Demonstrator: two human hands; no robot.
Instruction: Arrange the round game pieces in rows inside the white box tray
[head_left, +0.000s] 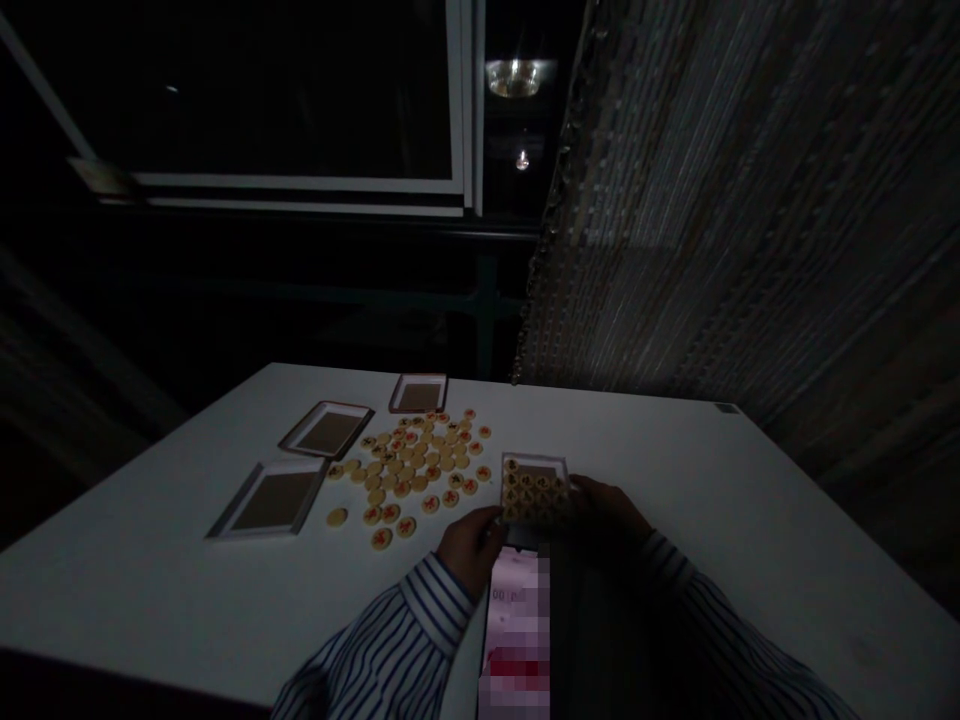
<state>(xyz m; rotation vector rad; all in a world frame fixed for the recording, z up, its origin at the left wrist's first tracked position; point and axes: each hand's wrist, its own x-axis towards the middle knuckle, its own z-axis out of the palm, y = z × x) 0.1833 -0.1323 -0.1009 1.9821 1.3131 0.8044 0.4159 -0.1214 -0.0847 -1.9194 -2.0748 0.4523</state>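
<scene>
Nearest us lies a phone [514, 625] with a lit screen, between our two striped sleeves [390, 625], its far end just beside the box [541, 469] that our hands attend to. From the head view we see our left hand [472, 550] closed on the box's near left corner, while the fingers of our right hand [613, 508] meet its right edge; shadow hides how firmly that one grips, so we cannot tell. Whether the box rests on the table [645, 450] or is held just off it, we cannot tell either. Inside, discs [529, 497] sit in close rows toward us, with a single disc in the far left corner and the bottom showing to its right. To do this well, we should keep the box level and press its sides lightly, since the discs would probably slide toward any low side; a steady left hand would free the right one for squaring the rows. Left of the box spread the loose pieces [409, 470], some marked red or black, and beyond them stand the near tray [277, 500], the middle tray [328, 432] and the far tray [420, 396]. That far tray sits near the table's back edge, so we should reach past it gently. Our widest room for moving lies right of the box; toward us the phone leaves little, and leftward a low sweep could scatter the pieces.
</scene>
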